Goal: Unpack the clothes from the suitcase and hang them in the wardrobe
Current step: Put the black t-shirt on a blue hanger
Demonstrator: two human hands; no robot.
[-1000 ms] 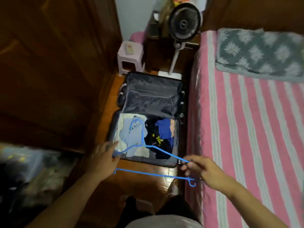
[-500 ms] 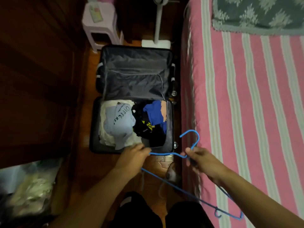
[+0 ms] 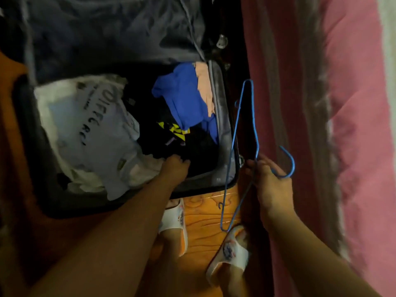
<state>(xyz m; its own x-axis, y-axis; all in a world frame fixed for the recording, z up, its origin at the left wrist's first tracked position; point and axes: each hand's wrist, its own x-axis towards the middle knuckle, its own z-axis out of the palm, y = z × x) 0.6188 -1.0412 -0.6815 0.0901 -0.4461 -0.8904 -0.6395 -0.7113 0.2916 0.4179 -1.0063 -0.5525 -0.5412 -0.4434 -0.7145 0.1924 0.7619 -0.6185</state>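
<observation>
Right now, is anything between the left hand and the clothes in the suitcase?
Nothing visible. The left hand is already inside the open suitcase, its fingers on the black clothes beside the white shirt. The right hand holds the blue hanger off to the side, outside the case.

Single head cam, looking steeply down, close in. Open suitcase (image 3: 120,116) fills upper left of frame, bed (image 3: 342,125) runs down right edge, floor (image 3: 205,221) bottom centre.

Suitcase (image 3: 38,189) lies open on floor (image 3: 205,221).
</observation>
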